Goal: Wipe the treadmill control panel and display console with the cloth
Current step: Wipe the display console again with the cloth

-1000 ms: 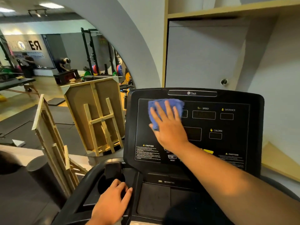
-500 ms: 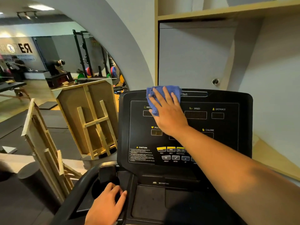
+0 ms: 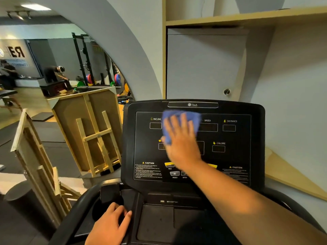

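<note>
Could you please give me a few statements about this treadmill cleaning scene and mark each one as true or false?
1. The right hand presses a blue cloth flat against the console. True.
2. The cloth covers the DISTANCE label. False: it lies between INCLINE and SPEED.
3. The left hand holds a spray bottle. False: it rests on the lower console frame.
4. The CALORIE label is uncovered. True.

We see the black console (image 3: 256, 138) standing upright, blue cloth (image 3: 177, 119) pressed flat against its display panel (image 3: 230, 156).
</note>
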The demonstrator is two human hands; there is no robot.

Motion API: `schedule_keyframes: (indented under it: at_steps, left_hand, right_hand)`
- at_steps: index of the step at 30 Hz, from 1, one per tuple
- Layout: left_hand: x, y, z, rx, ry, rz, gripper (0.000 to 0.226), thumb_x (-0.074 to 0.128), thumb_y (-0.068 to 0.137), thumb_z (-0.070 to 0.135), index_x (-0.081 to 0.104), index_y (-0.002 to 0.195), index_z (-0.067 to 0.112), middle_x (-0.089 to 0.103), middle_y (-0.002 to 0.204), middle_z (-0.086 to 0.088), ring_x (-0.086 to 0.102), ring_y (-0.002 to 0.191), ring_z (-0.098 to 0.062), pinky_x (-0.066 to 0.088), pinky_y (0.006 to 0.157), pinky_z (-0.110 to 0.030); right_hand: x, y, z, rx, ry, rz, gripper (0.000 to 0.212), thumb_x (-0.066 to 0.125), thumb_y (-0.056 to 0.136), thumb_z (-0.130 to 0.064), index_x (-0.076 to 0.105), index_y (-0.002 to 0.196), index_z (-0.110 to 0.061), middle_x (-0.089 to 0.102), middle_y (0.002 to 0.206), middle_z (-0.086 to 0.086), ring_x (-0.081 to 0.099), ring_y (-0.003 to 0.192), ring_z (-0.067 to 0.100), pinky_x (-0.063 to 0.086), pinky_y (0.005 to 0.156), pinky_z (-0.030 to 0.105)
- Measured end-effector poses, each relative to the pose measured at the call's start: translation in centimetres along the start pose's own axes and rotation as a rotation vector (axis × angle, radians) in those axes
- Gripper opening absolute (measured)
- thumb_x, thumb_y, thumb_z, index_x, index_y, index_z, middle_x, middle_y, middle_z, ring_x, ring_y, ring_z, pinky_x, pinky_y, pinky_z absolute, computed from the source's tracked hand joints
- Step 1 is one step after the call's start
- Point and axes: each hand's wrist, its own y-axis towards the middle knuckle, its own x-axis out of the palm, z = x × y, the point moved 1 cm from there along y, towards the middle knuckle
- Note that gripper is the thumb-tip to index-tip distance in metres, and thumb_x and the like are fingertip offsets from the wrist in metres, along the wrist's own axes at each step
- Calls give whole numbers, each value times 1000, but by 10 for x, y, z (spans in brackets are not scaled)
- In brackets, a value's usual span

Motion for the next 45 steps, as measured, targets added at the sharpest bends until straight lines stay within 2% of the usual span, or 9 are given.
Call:
schedule_keyframes:
  at_steps: [2, 4, 12, 19, 24, 28, 34, 38, 45]
  left_hand:
    - [-3, 0, 4, -12, 0, -2, 34, 43, 99, 64, 64, 96, 37, 50, 107, 19, 56, 95, 6, 42, 74, -13]
    - [-4, 0, 7, -23, 10, -1, 31, 44, 99, 64, 64, 96, 39, 50, 108, 19, 55, 94, 6, 41, 72, -12]
    - [-8, -3, 10, -30, 6, -28, 22, 40, 100, 65, 44, 83, 51, 47, 115, 19, 50, 93, 1, 41, 77, -21]
    - [-9, -4, 13, -39, -2, -18, 23, 41, 100, 63, 42, 82, 51, 46, 115, 20, 50, 93, 2, 41, 80, -23]
    - [-3, -4, 8, -37, 13, -6, 26, 44, 101, 60, 61, 97, 41, 50, 109, 17, 54, 91, 1, 45, 80, -27]
    - [0, -5, 7, -24, 22, -11, 25, 46, 101, 57, 63, 101, 40, 51, 111, 15, 55, 96, -4, 44, 80, -30]
    - [-1, -3, 7, -57, 27, -29, 28, 44, 101, 59, 63, 106, 40, 50, 114, 16, 55, 100, -5, 47, 89, -31]
    - [-2, -3, 11, -58, 14, -23, 26, 45, 101, 58, 63, 108, 40, 50, 116, 14, 53, 102, -6, 45, 90, -31]
    - [-3, -7, 10, -20, 11, -27, 31, 42, 102, 59, 63, 105, 37, 49, 112, 15, 52, 93, -6, 42, 83, -31]
  right_hand:
    - [8, -18, 3, -256, -85, -81, 69, 39, 102, -50, 17, 160, -19, 16, 167, 9, 2, 154, 34, 7, 124, 51]
    - [4, -21, 30, -264, -115, -44, 68, 38, 103, -49, 17, 159, -18, 12, 167, 7, 1, 155, 31, 4, 125, 47]
    - [-34, -47, 164, 663, 84, 232, 58, 34, 105, -40, 25, 157, -17, 23, 164, 11, 13, 153, 35, 12, 123, 55]
    - [-40, -23, 187, 628, 144, 206, 61, 33, 104, -46, 19, 158, -22, 26, 161, 12, 14, 151, 38, 16, 121, 58]
    - [-29, -75, 159, 677, 89, 140, 63, 35, 104, -43, 15, 160, -20, 21, 164, 15, 12, 151, 41, 14, 121, 60]
    - [-12, -128, 125, 773, 66, 82, 66, 31, 103, -44, 13, 160, -18, 18, 165, 16, 9, 152, 42, 12, 121, 60]
    - [-3, -175, 83, 864, 33, -77, 78, 48, 100, -41, 8, 159, -11, 16, 165, 19, 10, 152, 41, 18, 120, 60]
    - [3, -189, 38, 606, -5, -166, 73, 36, 97, -51, 26, 156, -9, 30, 160, 20, 20, 149, 44, 23, 117, 58]
    - [14, -175, -23, -270, 8, -355, 65, 32, 101, -55, 32, 156, -21, 26, 165, 1, 9, 153, 36, 11, 119, 52]
